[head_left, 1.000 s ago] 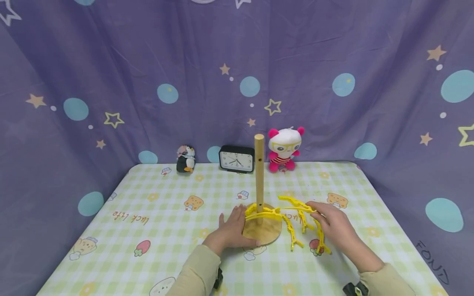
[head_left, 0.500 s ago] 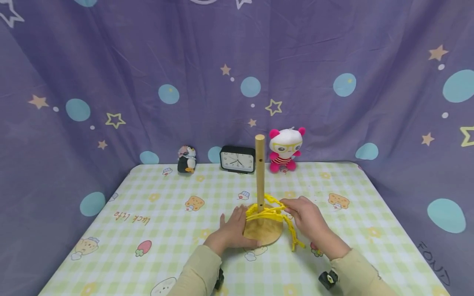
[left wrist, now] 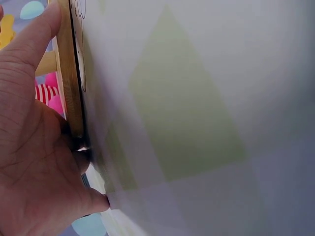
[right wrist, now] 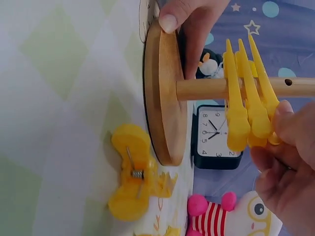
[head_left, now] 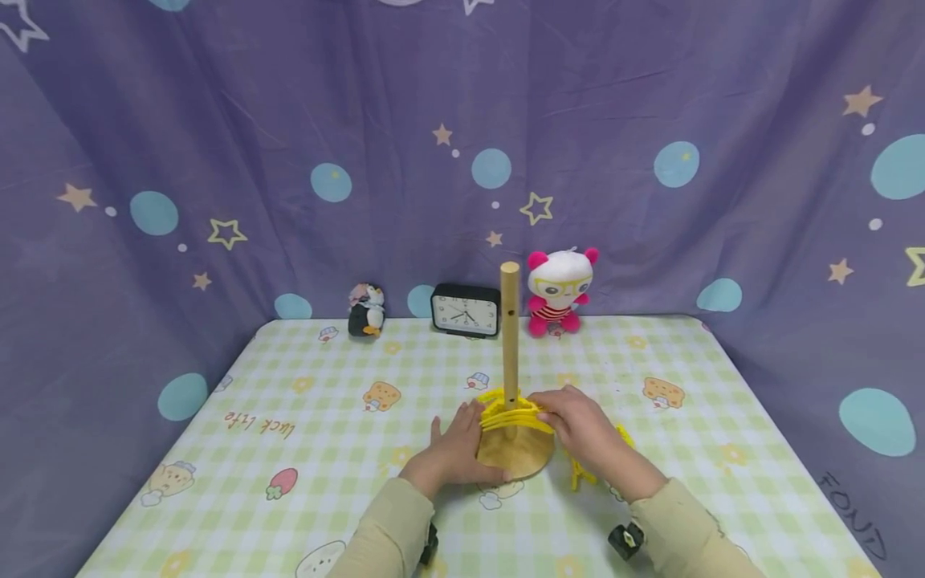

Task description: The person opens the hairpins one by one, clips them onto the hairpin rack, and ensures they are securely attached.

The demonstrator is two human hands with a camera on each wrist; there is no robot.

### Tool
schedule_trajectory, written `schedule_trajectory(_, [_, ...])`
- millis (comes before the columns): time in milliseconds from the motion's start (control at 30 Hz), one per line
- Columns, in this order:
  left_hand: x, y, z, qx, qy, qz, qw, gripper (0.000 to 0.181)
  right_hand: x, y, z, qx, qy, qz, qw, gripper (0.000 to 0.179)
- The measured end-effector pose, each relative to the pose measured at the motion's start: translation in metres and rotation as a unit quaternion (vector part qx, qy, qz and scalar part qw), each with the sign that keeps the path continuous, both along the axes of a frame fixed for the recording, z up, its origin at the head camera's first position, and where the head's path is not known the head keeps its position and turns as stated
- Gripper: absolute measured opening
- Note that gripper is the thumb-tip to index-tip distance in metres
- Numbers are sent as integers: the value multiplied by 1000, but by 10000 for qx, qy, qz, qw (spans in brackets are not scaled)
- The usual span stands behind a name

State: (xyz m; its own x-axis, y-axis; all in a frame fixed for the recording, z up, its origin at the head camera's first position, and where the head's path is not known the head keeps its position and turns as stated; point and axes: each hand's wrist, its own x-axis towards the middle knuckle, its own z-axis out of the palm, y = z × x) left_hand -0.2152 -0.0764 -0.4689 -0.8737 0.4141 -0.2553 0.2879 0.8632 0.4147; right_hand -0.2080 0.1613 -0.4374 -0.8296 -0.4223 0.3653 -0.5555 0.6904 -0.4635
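"Yellow pieces [right wrist: 251, 115] with long pointed prongs are seen low on the wooden post [head_left: 510, 337]. How are they held?"

"By the right hand [head_left: 588, 429]: their thick ends are pinched between thumb and fingers, on the right side of the post. The post is crossed by the prongs. Whether it is fully encircled cannot be told."

"Is the wooden base [head_left: 516, 459] touched by them?"

"No, a short stretch of bare post is left visible between."

"And the left hand [head_left: 451, 453]?"

"The base is grasped at its rim by it, with the thumb set on the near edge and the fingers spread along the left side."

"What is shown beside the base?"

"A yellow spring clip [right wrist: 133, 189], lying on the checked cloth [head_left: 347, 466] near the right hand. In the head view it is partly hidden by that arm."

"Farther back?"

"A penguin toy [head_left: 366, 311], a black-framed clock [head_left: 466, 311] and a pink-and-white panda toy [head_left: 558, 293] are lined up before the purple curtain [head_left: 405, 120]."
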Motion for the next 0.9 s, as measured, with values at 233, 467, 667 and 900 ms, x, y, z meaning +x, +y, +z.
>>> schedule_trajectory(233, [2,-1,3,-21,27,9,10000,120,5,4,2,45,-436,121,9990,39])
schedule_trajectory(467, [1,-1,1,-107,57,2,9999,120,16,19,2,-136,-571,-297,9978,52])
schedule_trajectory(667, [0,0,-1,-171,109,6,9998,120,23,40,-4,-154,-472,-550,9973,46])
schedule_trajectory(900, [1,0,-1,-174,154,-34,9997,119,38,68,-15,59,-793,-1046,9913,47])
